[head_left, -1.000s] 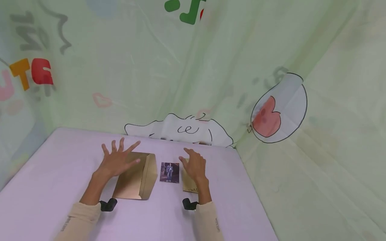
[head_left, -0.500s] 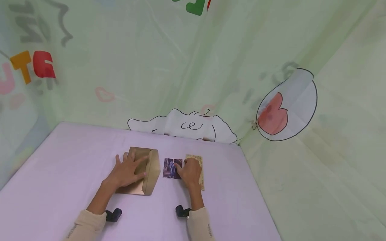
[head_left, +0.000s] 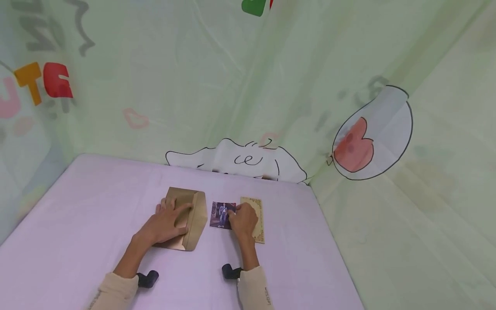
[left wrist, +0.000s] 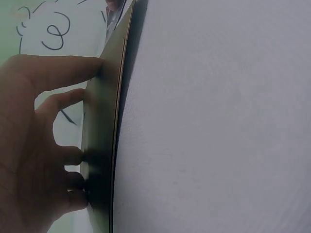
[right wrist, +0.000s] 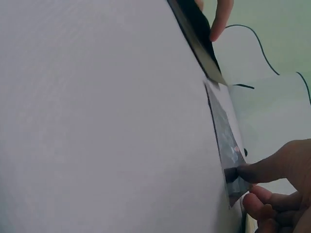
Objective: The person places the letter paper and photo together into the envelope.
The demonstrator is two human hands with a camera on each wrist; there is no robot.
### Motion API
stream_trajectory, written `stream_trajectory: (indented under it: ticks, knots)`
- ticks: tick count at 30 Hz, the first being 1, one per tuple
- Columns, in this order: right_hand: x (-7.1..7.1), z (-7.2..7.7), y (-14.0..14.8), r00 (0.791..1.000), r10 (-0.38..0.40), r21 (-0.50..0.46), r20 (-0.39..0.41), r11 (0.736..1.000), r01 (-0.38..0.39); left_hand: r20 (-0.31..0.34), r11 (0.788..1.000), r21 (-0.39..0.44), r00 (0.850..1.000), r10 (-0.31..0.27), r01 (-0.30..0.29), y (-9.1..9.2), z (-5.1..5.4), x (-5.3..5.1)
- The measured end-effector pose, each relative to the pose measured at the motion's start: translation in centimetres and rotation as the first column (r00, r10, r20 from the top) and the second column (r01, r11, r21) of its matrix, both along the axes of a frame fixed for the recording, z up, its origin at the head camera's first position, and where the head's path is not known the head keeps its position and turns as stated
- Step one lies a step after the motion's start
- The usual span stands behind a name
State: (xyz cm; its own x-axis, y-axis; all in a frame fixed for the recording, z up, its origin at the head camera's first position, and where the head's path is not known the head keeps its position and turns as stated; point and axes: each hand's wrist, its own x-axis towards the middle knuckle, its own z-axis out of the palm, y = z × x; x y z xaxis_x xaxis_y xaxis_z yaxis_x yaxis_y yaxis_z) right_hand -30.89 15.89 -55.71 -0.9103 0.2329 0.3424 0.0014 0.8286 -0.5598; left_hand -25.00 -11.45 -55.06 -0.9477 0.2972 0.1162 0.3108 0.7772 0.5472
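On the table lies a gold envelope [head_left: 180, 217], its flap toward the right. My left hand [head_left: 164, 224] rests on it with the fingers spread; in the left wrist view the fingertips [left wrist: 77, 155] touch its face. Right of the envelope is a small square photo [head_left: 220, 215] of a standing person. My right hand [head_left: 244, 220] pinches the photo's right edge; in the right wrist view the thumb [right wrist: 262, 170] lies on top of the photo and the curled fingers are at its edge. Partly hidden beneath the right hand is a cream card [head_left: 258, 228] with a patterned gold border.
A pale lilac cloth [head_left: 294, 258] covers the table. Behind it hangs a light green curtain [head_left: 174, 86] with printed drawings, which also closes off the right side. Each wrist wears a black camera mount.
Both hands have come down from above the table. The left has settled on the envelope. The right has moved left off part of the card and taken hold of the photo's edge.
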Motion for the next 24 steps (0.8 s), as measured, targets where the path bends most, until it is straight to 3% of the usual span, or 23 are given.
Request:
stream_trajectory:
  ticks: [4, 6, 8, 10, 12, 15, 17, 18, 20, 24]
  knots:
    - [-0.3, 0.2, 0.3, 1.0, -0.028, -0.16, 0.011, 0.987, 0.029, 0.033, 0.999, 0.04, 0.999, 0.012, -0.013, 0.0, 0.1, 0.0]
    - [-0.5, 0.5, 0.7, 0.998, -0.015, -0.287, 0.069, 0.957, 0.034, 0.046, 0.998, 0.057, 0.999, 0.015, -0.018, 0.0, 0.2, 0.0]
    - [-0.4, 1.2, 1.0, 0.991, 0.029, -0.449, 0.134, 0.893, 0.035, 0.057, 0.997, 0.069, 0.998, 0.017, -0.021, 0.0, 0.2, 0.0]
    - [-0.3, 2.0, 1.2, 0.98, 0.07, -0.592, 0.187, 0.804, 0.055, 0.059, 0.997, 0.076, 0.998, 0.016, -0.021, -0.1, 0.3, -0.1]
    - [-0.1, 2.8, 1.4, 0.974, 0.11, -0.714, 0.196, 0.697, 0.065, 0.055, 0.997, 0.078, 0.998, 0.014, -0.018, -0.2, 0.3, -0.2]
    - [-0.2, 3.3, 1.5, 0.977, 0.129, -0.818, 0.17, 0.571, 0.067, 0.049, 0.997, 0.08, 0.999, 0.01, -0.014, -0.4, 0.2, -0.3]
    - [-0.2, 3.6, 1.2, 0.978, 0.143, -0.853, 0.152, 0.519, 0.057, 0.043, 0.997, 0.082, 0.999, 0.006, -0.009, -0.4, 0.1, -0.5]
    - [-0.2, 3.6, 1.0, 0.977, 0.154, -0.863, 0.149, 0.503, 0.052, 0.038, 0.997, 0.083, 0.999, 0.004, -0.008, -0.5, 0.1, -0.5]
    - [-0.2, 3.5, 0.5, 0.971, 0.182, -0.868, 0.153, 0.494, 0.044, 0.036, 0.996, 0.089, 0.999, 0.003, -0.006, -0.5, 0.0, -0.6]
    - [0.0, 3.2, -0.9, 0.961, 0.206, -0.849, 0.186, 0.526, 0.051, 0.038, 0.996, 0.091, 0.999, -0.005, 0.001, -0.4, -0.1, -0.6]
